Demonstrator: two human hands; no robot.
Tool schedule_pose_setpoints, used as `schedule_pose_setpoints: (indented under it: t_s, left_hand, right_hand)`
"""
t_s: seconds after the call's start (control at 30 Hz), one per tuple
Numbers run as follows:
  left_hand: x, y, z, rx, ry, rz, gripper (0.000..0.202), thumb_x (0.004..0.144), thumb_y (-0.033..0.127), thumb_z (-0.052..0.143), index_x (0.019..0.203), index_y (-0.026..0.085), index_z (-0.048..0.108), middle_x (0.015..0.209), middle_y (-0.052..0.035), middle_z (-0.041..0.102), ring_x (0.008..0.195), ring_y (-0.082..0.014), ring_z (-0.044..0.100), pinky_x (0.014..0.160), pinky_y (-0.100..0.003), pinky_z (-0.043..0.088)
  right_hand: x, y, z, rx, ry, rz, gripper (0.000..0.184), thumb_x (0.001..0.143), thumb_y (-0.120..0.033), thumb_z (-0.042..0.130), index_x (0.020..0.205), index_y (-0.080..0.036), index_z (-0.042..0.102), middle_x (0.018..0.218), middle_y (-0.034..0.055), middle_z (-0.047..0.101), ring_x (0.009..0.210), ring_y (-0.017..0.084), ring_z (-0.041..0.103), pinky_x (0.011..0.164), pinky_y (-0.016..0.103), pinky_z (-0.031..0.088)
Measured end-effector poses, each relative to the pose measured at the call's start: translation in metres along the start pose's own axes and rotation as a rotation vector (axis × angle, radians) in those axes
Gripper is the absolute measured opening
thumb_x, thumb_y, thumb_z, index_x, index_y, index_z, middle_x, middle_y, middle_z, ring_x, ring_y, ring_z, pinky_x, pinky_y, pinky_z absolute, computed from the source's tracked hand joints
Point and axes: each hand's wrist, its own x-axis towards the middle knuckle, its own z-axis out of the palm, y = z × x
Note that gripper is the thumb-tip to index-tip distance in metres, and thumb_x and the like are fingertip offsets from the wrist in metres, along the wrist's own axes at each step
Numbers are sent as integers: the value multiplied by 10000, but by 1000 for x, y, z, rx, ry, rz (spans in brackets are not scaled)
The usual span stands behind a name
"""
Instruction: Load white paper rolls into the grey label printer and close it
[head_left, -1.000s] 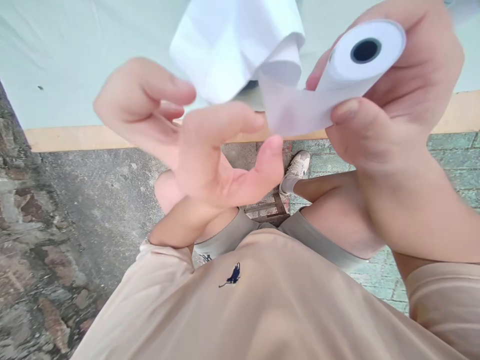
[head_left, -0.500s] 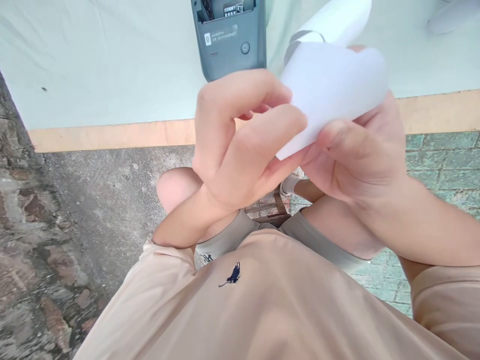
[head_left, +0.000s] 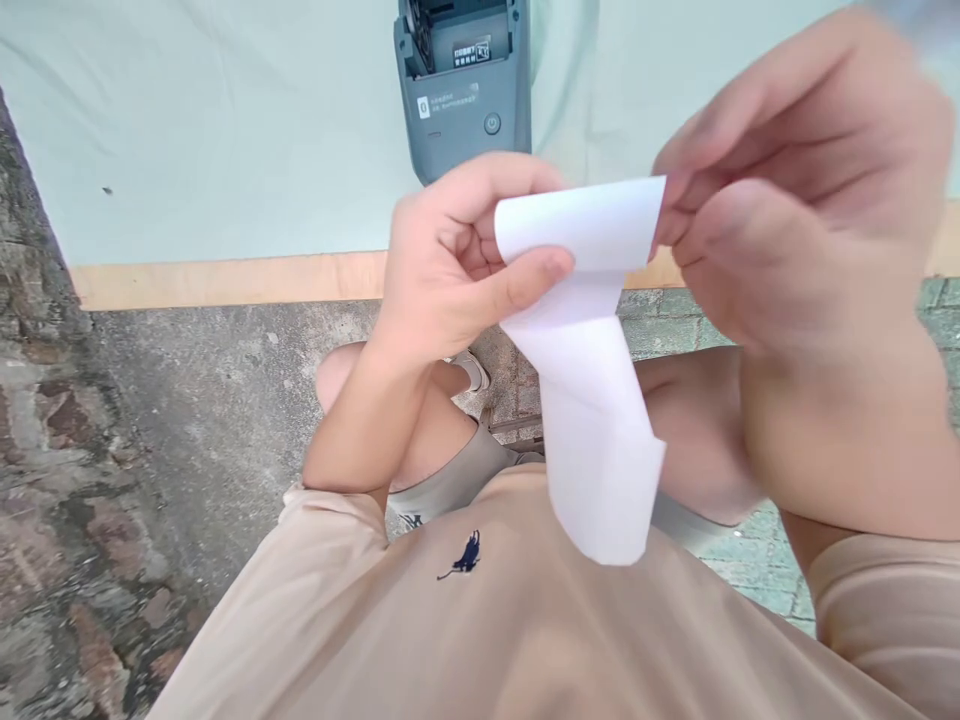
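Observation:
My left hand (head_left: 457,255) grips a roll of white paper (head_left: 589,215), thumb across its front and fingers behind. A loose, creased strip (head_left: 596,430) of the paper hangs from the roll down in front of my shirt. At the roll's right end is my right hand (head_left: 810,190), slightly blurred. Its fingers are curled, with the fingertips against the roll's edge and partly hidden there. Beyond my left hand, a dark grey label printer (head_left: 469,120) lies with its compartment uncovered; a power button (head_left: 492,123) shows on its top.
A pale green cloth (head_left: 225,130) covers the table, whose light wooden edge (head_left: 225,280) runs across in front of me. A blurred pale object is at the top right corner. My bent legs are below the edge; a stone wall (head_left: 60,520) stands at the left.
The paper roll has passed mainly into my left hand and now lies sideways. A long strip has dropped down from it. My right hand has shifted right, to the roll's end.

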Motion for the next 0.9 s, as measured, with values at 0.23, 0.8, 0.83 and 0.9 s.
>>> schedule_pose_setpoints:
  t_s: [0.23,0.8,0.83,0.9]
  left_hand:
    - [3,-21,-6,-20,-93,-156,303,694,343,725,960,209,672,886,12,681,818,-124,657,691,-225,559]
    - [3,-64,-13,359,-109,96,556,809,558,488,1280,292,362,1281,-46,457,1221,-237,487,1005,-356,442]
    - [3,-64,-11,332,-95,103,564,796,560,506,1276,293,377,1258,-40,464,1204,-234,496,987,-350,451]
    - [4,-58,-8,199,-67,81,533,793,530,528,1248,276,416,1153,-26,502,1091,-194,554,879,-309,493]
  right_hand:
    - [12,22,7,216,-137,133,226,727,-315,678,840,-178,539,749,-14,514,593,35,499,470,177,409]
    - [3,29,26,-335,94,104,305,786,-399,613,1047,-249,661,853,-22,666,734,72,600,670,229,529]
    - [3,29,27,-327,92,101,313,786,-398,613,1056,-245,657,868,-21,669,743,77,605,675,236,534]
    - [3,29,27,-275,73,81,303,794,-368,611,1065,-238,649,928,-16,669,795,90,618,695,248,543]
